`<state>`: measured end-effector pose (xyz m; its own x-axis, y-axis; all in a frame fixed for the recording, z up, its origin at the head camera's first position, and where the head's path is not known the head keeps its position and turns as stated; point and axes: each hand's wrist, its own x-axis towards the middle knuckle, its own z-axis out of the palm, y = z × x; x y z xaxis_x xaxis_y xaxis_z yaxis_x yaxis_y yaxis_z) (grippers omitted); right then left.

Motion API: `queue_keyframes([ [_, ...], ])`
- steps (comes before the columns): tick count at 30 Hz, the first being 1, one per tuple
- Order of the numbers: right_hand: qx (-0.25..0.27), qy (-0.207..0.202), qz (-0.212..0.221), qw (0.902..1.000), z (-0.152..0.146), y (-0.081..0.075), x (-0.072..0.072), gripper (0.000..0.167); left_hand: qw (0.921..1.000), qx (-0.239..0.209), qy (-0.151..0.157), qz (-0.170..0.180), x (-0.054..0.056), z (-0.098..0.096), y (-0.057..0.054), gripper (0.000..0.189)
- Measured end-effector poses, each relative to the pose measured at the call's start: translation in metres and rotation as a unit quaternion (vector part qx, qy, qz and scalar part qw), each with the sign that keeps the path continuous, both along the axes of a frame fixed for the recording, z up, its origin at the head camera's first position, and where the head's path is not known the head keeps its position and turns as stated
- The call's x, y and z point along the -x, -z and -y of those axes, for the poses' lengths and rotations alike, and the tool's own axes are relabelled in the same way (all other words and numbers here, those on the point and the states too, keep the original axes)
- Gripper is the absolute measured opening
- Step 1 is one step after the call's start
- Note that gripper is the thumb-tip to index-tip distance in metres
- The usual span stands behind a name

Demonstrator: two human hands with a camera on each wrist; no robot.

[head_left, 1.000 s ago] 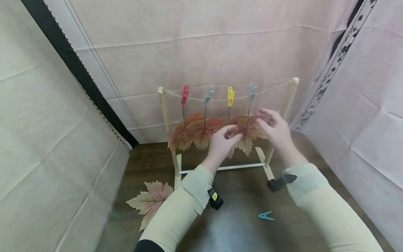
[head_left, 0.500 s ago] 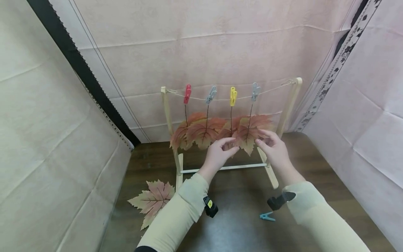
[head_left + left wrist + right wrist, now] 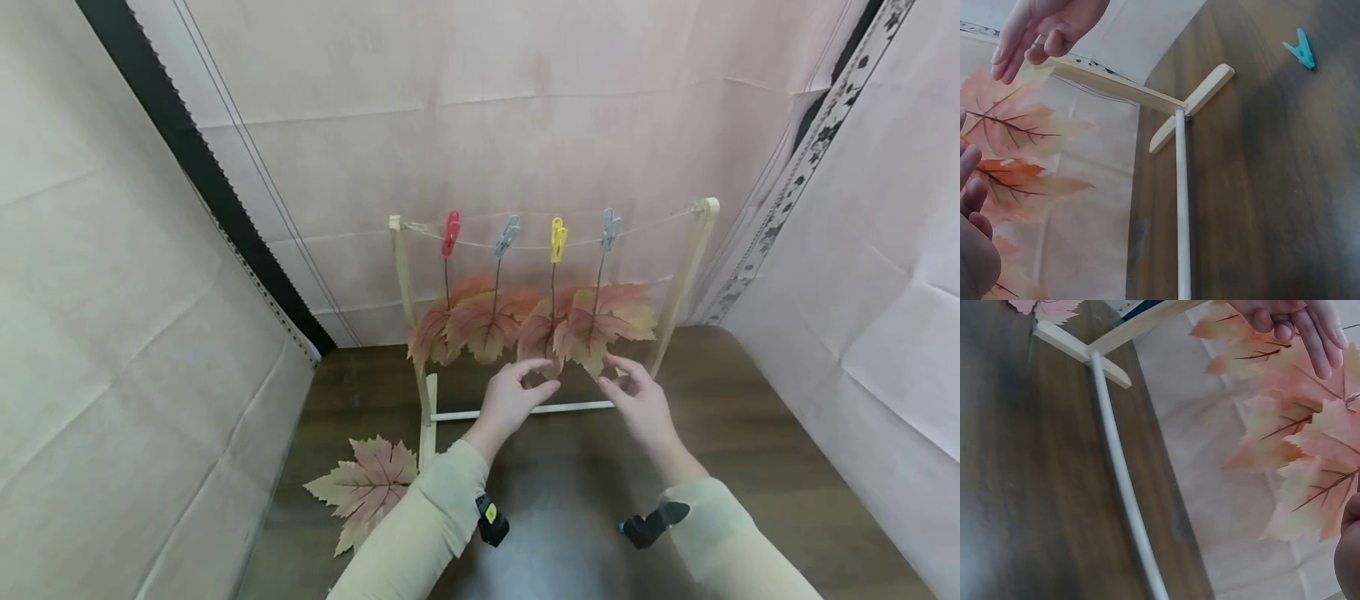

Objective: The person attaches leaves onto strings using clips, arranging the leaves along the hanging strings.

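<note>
Several orange-red maple leaves hang by their stems from a string, each held by a clothespin. The pins are a red clothespin, a yellow clothespin and pale blue ones on either side of the yellow. My left hand is just below the leaf under the yellow pin, fingers loosely bent with nothing held. Across from it, my right hand has its fingertips right at the lower edge of the rightmost leaf. In the left wrist view, that right hand shows extended fingers beside a leaf.
The string is tied between two wooden posts, joined low down by a white rod. A paler maple leaf lies on the table at the left. A teal clothespin lies on the dark wood table. Fabric walls surround it.
Both hands have moved down from the hanging leaves to their lower tips. The right wrist now covers most of the teal clothespin in the head view. The leaves and pins stay hung on the string.
</note>
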<state>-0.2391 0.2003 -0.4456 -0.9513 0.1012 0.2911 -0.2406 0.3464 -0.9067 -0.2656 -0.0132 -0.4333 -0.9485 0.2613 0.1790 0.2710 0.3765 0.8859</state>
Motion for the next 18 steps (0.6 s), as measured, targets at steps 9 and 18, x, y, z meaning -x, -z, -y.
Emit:
queue_keyframes([
  [9, -0.040, 0.006, 0.029, 0.9988, -0.001, 0.026, -0.005, 0.042, 0.9995, 0.028, 0.000, -0.011, -0.001, 0.014, 0.019, 0.037],
  [18, -0.078, -0.005, 0.047, 0.9958, -0.006, 0.046, -0.011, 0.042, 0.9965, 0.080, 0.026, 0.000, 0.003, 0.040, 0.037, 0.035],
])
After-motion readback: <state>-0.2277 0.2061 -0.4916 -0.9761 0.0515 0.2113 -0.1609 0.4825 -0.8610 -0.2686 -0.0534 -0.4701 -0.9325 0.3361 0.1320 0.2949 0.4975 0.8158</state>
